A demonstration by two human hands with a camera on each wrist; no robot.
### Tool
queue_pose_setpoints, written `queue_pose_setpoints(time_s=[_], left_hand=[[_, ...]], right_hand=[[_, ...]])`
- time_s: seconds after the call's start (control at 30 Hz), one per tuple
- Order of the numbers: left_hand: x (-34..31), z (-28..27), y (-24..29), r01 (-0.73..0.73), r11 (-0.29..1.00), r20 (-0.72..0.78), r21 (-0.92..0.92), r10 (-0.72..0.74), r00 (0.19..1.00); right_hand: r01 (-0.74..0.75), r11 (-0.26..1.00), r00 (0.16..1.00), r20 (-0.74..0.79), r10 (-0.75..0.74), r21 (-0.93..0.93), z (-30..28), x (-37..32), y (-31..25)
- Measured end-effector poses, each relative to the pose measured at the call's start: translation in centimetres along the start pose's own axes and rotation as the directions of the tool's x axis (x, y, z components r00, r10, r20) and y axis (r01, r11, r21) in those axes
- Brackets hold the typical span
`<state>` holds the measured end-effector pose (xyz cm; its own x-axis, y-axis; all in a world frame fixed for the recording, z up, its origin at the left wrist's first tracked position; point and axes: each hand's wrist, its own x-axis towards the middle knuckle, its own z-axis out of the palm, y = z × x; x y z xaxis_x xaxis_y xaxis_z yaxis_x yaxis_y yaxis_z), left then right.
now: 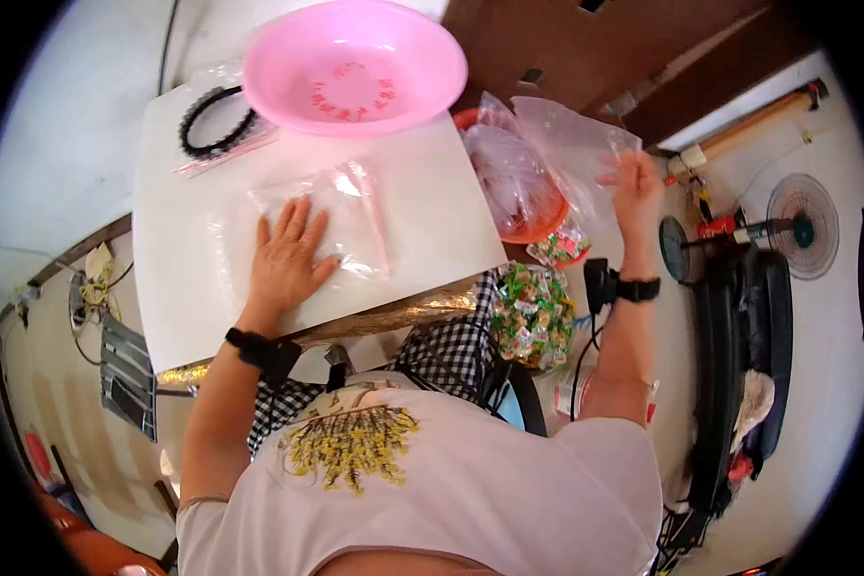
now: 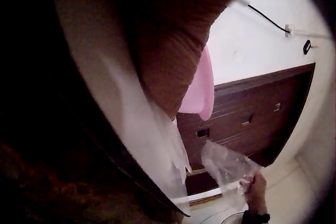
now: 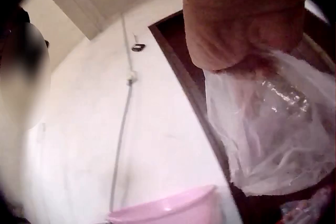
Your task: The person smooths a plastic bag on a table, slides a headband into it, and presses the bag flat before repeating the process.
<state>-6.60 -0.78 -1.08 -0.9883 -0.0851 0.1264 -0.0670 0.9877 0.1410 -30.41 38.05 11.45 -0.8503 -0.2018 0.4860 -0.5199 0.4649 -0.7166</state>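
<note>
My left hand (image 1: 292,257) lies with fingers spread on flat clear plastic bags (image 1: 360,206) on the white table (image 1: 432,226). Out to the right of the table, my right hand (image 1: 635,197) pinches a clear plastic bag (image 1: 568,130) by its edge. In the right wrist view that bag (image 3: 268,134) hangs loose and wrinkled below the hand, whose fingertips are mostly hidden. Under it in the head view, an orange basin (image 1: 537,230) holds more clear plastic (image 1: 509,168).
A pink basin (image 1: 422,101) stands at the table's far edge, beside a black beaded ring (image 1: 190,130). Several green-and-white wrapped packets (image 1: 533,317) are heaped below the table's right side. Farther right are a fan (image 1: 803,226) and a black seat (image 1: 725,384).
</note>
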Motion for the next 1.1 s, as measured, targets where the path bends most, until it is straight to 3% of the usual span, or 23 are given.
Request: queue_pose_setpoints(time_s=[0.07, 0.17, 0.23, 0.33, 0.37, 0.43, 0.47, 0.53, 0.57, 0.67, 0.7, 0.77, 0.9, 1.0, 1.1], left_hand=[[-0.2, 0.8, -0.5, -0.011, 1.000, -0.042, -0.016, 0.010, 0.999], [-0.2, 0.7, -0.7, -0.004, 1.000, -0.021, -0.025, 0.004, 1.000], [-0.2, 1.3, -1.2, -0.017, 0.999, -0.015, -0.050, 0.016, 1.000], [0.0, 1.3, -2.9, -0.005, 0.943, -0.103, -0.332, -0.031, 0.994], [0.1, 1.0, -3.5, 0.059, 0.788, -0.105, -0.613, -0.155, 0.982], [0.4, 0.3, -4.4, 0.090, 0.243, -0.005, -0.966, -0.365, 0.931], [0.7, 0.4, -4.8, 0.081, 0.000, 0.072, -0.997, -0.462, 0.884], [1.4, 1.0, -5.3, -0.024, -0.465, 0.278, -0.885, -0.568, 0.775], [1.2, 0.8, -5.8, -0.115, -0.552, 0.255, -0.826, -0.549, 0.796], [-0.5, -2.0, -6.1, -0.074, -0.727, 0.328, -0.683, -0.396, 0.857], [-0.9, -2.5, -5.9, -0.063, -0.715, 0.306, -0.696, -0.375, 0.875], [-1.0, -2.7, -5.4, 0.040, -0.543, 0.338, -0.839, -0.462, 0.820], [-0.6, -2.7, -3.4, 0.340, -0.080, 0.304, -0.937, -0.664, 0.683], [-0.6, -2.5, -3.7, 0.368, -0.078, 0.336, -0.926, -0.611, 0.717], [-1.2, -2.7, -4.3, 0.265, -0.182, 0.321, -0.947, -0.592, 0.740]], right_hand=[[-0.039, 0.968, 0.998, 0.049, 0.028, 0.249, 1.1, -0.6, -5.5], [-0.187, 0.742, 0.982, 0.128, 0.137, 0.644, 4.4, -1.7, -12.3], [-0.282, 0.717, 0.959, 0.180, 0.218, 0.638, 7.2, -2.6, -15.3], [-0.389, 0.641, 0.920, 0.317, 0.231, 0.662, 12.0, -3.4, -15.8], [-0.407, 0.605, 0.911, 0.355, 0.211, 0.685, 13.8, -3.8, -15.1], [-0.502, 0.601, 0.848, 0.489, 0.202, 0.622, 17.7, -5.3, -13.0], [-0.565, 0.632, 0.786, 0.578, 0.218, 0.530, 19.8, -6.3, -11.7], [-0.674, 0.556, 0.701, 0.659, 0.274, 0.486, 22.9, -8.0, -10.2], [-0.713, 0.516, 0.667, 0.686, 0.290, 0.475, 24.2, -8.6, -8.8], [-0.795, 0.422, 0.583, 0.742, 0.331, 0.436, 26.9, -9.8, -6.2], [-0.807, 0.412, 0.569, 0.745, 0.348, 0.424, 27.1, -10.1, -6.1], [-0.818, 0.403, 0.555, 0.745, 0.370, 0.410, 27.3, -10.3, -5.8], [-0.814, 0.424, 0.555, 0.746, 0.369, 0.396, 26.9, -10.7, -6.8], [-0.772, 0.494, 0.599, 0.717, 0.357, 0.399, 26.5, -10.6, -8.3], [-0.728, 0.553, 0.651, 0.664, 0.368, 0.406, 26.2, -10.3, -9.1]])
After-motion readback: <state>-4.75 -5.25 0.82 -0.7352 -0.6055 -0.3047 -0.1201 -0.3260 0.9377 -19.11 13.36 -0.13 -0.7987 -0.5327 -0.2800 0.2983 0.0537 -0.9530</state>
